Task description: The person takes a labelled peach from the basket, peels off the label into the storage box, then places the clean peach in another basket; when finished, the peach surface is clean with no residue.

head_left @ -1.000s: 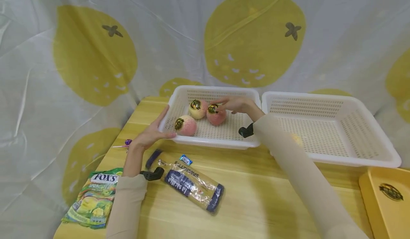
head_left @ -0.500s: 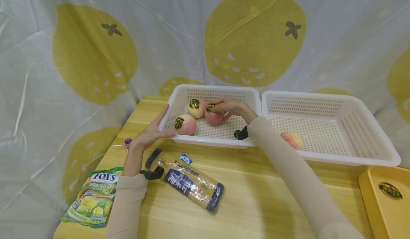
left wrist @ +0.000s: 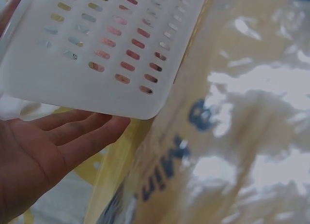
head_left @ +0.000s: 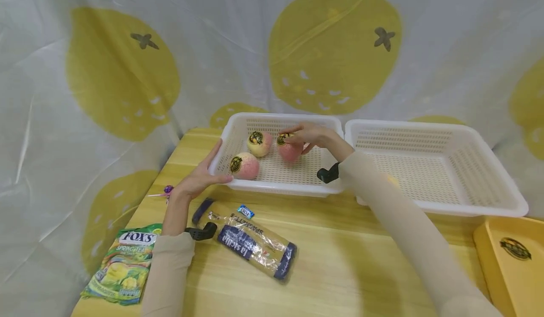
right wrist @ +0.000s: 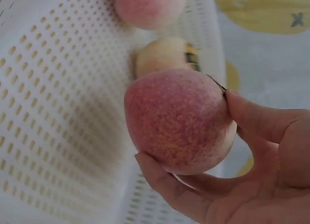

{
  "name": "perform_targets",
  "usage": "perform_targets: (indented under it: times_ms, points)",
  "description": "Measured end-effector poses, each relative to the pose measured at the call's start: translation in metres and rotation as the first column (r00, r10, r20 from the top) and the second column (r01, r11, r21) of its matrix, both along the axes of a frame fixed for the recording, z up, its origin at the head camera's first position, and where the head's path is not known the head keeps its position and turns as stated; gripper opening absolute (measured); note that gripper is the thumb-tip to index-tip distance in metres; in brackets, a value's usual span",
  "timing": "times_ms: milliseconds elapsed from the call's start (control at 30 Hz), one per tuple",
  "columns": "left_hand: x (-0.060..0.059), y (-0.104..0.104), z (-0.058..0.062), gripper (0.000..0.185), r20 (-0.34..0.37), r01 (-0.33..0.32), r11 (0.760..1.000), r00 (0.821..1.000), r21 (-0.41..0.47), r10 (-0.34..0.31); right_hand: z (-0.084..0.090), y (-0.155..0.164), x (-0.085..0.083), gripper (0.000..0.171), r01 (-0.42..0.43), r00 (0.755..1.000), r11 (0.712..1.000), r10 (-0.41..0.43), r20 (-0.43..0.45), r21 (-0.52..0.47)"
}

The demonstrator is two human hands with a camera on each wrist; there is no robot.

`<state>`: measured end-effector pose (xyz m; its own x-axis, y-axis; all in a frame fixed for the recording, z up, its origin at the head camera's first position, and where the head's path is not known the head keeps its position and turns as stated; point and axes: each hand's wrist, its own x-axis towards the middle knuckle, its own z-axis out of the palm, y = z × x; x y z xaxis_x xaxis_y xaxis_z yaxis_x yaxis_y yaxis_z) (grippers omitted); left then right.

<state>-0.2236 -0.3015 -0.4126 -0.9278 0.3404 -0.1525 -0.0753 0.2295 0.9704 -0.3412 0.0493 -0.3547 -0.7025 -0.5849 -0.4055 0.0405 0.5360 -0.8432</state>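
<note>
Holding a pink peach (head_left: pixel 289 150) in the right hand (head_left: pixel 313 136), thumb on one side and fingers curled under the other, so properly clamped on the fruit, not just touching it. Looks from the right wrist view like a gentle cradle on the peach (right wrist: pixel 179 120), probably to avoid bruising it. Sits inside the left basket (head_left: pixel 276 189), toward the back, just beside a second peach (head_left: pixel 259 143); can't tell whether lifted clear of the mesh floor or resting on it. Sticker side up on a third peach (head_left: pixel 244 165) too, down by the near left corner.

Left hand (head_left: pixel 199 177) flat against that corner, fingers straight and relaxed, gripping nothing, seemingly just bracing the basket so it doesn't skid on the wooden table (head_left: pixel 340 269).

Right basket (head_left: pixel 467 208) butted up alongside. Nearer the body: a spaghetti pack (head_left: pixel 255 244), a candy bag (head_left: pixel 123 262) at the left edge, and a yellow tray (head_left: pixel 510 255) off to the right, all well apart from the hands.
</note>
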Motion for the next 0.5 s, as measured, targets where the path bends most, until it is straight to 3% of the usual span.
perform_targets:
  times_ms: [267,500]
  points:
    - [-0.008,-0.007,0.002,0.114,-0.011,0.006,1.000,1.000,-0.013,-0.006,0.048,0.045,0.023,0.052,0.044,0.994,0.983,-0.062,-0.093,-0.181]
    - [-0.010,-0.010,0.003,0.113,-0.010,0.018,0.999,1.000,-0.036,-0.018,0.052,0.095,0.068,0.052,0.075,0.973,0.970,-0.122,-0.194,-0.232]
